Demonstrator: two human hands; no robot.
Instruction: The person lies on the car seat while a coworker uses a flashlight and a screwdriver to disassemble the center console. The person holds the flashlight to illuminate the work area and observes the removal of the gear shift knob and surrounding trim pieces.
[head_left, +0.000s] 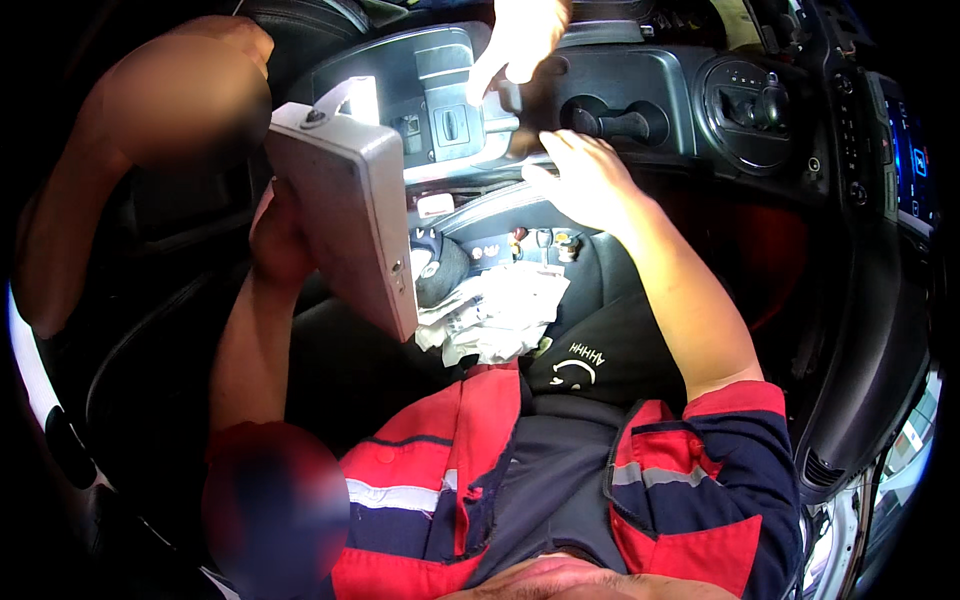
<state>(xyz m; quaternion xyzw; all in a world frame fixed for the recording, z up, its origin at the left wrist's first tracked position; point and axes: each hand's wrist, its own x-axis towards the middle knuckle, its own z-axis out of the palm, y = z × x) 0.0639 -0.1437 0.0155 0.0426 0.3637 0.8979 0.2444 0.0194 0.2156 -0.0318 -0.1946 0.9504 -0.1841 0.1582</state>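
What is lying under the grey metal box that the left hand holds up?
Below the grey metal box, held by the left hand, lie crumpled white cloths and a dark rounded part on the black seat. The box covers whatever sits directly behind it, and most of the hand's fingers.

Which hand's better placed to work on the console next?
Right, probably. The right hand lies open at the console edge; the left hand is busy propping up the grey lid.
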